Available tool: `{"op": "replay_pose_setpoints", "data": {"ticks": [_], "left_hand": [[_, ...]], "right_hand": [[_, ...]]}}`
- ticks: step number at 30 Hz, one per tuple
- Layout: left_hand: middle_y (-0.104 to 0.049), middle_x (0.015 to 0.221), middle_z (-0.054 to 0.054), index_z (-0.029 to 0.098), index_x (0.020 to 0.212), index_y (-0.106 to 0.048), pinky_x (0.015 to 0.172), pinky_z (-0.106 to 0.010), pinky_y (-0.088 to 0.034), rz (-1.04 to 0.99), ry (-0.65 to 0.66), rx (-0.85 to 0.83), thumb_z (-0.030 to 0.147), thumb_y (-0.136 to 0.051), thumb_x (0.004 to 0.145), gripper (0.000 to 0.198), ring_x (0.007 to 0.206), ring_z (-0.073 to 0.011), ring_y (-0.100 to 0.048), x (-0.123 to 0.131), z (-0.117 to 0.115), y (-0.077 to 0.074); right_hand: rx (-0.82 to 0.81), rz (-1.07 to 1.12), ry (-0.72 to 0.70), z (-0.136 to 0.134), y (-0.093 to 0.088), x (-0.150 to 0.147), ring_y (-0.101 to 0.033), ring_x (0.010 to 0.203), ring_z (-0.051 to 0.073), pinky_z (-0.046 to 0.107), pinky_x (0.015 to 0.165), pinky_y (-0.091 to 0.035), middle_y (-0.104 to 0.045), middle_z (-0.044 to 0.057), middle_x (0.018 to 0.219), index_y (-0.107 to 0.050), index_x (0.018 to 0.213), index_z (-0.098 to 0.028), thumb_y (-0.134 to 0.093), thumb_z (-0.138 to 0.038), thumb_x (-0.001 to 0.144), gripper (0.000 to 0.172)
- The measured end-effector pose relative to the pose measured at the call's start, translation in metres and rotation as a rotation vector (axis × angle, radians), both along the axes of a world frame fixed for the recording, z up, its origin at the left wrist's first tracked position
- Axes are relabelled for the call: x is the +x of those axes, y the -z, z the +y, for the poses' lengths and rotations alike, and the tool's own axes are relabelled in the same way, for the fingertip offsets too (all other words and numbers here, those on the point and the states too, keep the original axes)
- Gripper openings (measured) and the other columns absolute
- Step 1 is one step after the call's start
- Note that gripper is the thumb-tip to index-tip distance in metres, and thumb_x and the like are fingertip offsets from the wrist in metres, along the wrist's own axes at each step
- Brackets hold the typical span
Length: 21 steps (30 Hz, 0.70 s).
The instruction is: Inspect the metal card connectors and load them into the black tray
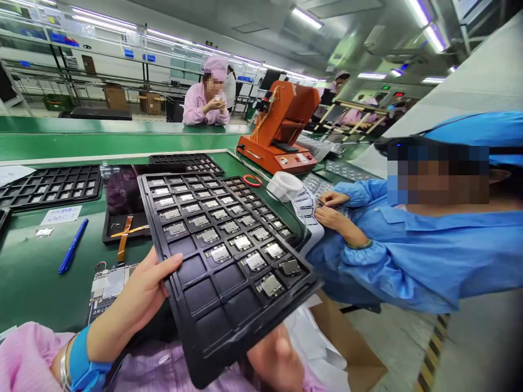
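Note:
My left hand (pixel 141 286) is shut on the left edge of a black compartment tray (pixel 210 331), its thumb over the rim. The tray is tilted above my lap. Small silvery circuit modules (pixel 242 243) sit in many of its pockets, while several pockets at the near left are bare. My right hand (pixel 280 354) is below the tray's near right edge, blurred and with its fingers mostly hidden, so I cannot tell whether it grips the tray. Left of my left forearm, a circuit board (pixel 109 286) with an orange flex cable (pixel 125 239) lies on the green bench.
More black trays (pixel 51 188) lie on the green bench (pixel 36 288), with a blue pen (pixel 73 246), a paper note (pixel 61 215) and a loose module (pixel 44 232). An orange machine (pixel 278 130) stands behind. At right, a co-worker in blue (pixel 408 245) handles a label strip (pixel 304 207).

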<state>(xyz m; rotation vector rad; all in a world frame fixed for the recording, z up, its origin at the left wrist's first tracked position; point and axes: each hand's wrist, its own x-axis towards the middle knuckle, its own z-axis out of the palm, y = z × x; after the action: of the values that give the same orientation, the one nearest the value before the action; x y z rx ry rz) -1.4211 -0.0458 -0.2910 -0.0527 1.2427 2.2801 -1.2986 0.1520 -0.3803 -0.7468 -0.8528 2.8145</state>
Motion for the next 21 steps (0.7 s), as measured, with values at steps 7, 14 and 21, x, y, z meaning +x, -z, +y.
{"op": "replay_pose_setpoints", "data": {"ticks": [7, 14, 21], "left_hand": [[-0.062, 0.134, -0.009, 0.025, 0.136, -0.056, 0.082, -0.028, -0.056, 0.154, 0.172, -0.073, 0.039, -0.072, 0.087, 0.054, 0.114, -0.0253, -0.064, -0.004, 0.001, 0.006], [-0.052, 0.147, -0.009, 0.032, 0.142, -0.050, 0.079, -0.032, -0.058, 0.172, 0.033, -0.332, 0.046, -0.075, 0.080, 0.069, 0.115, -0.0319, -0.064, 0.012, -0.040, -0.005], [-0.058, 0.140, 0.015, 0.049, 0.126, -0.056, 0.080, -0.032, -0.059, 0.230, -0.329, -0.714, 0.060, -0.065, 0.082, 0.047, 0.123, -0.0313, -0.059, 0.013, -0.124, 0.029]], "right_hand": [[0.396, -0.021, 0.230, -0.004, -0.029, -0.024, -0.072, 0.102, 0.034, 0.053, 0.092, -0.058, -0.079, 0.005, 0.089, -0.072, 0.110, -0.027, -0.074, -0.037, 0.060, 0.051], [0.435, -0.050, 0.495, 0.073, -0.023, -0.037, -0.074, 0.092, 0.032, 0.049, 0.091, -0.059, -0.078, 0.001, 0.080, -0.074, 0.099, -0.026, -0.062, -0.028, 0.065, 0.037], [0.386, 0.047, 0.534, 0.155, -0.021, -0.096, -0.075, 0.086, 0.024, 0.044, 0.090, -0.060, -0.076, -0.002, 0.074, -0.069, 0.097, -0.021, -0.056, -0.017, 0.062, 0.038]]}}
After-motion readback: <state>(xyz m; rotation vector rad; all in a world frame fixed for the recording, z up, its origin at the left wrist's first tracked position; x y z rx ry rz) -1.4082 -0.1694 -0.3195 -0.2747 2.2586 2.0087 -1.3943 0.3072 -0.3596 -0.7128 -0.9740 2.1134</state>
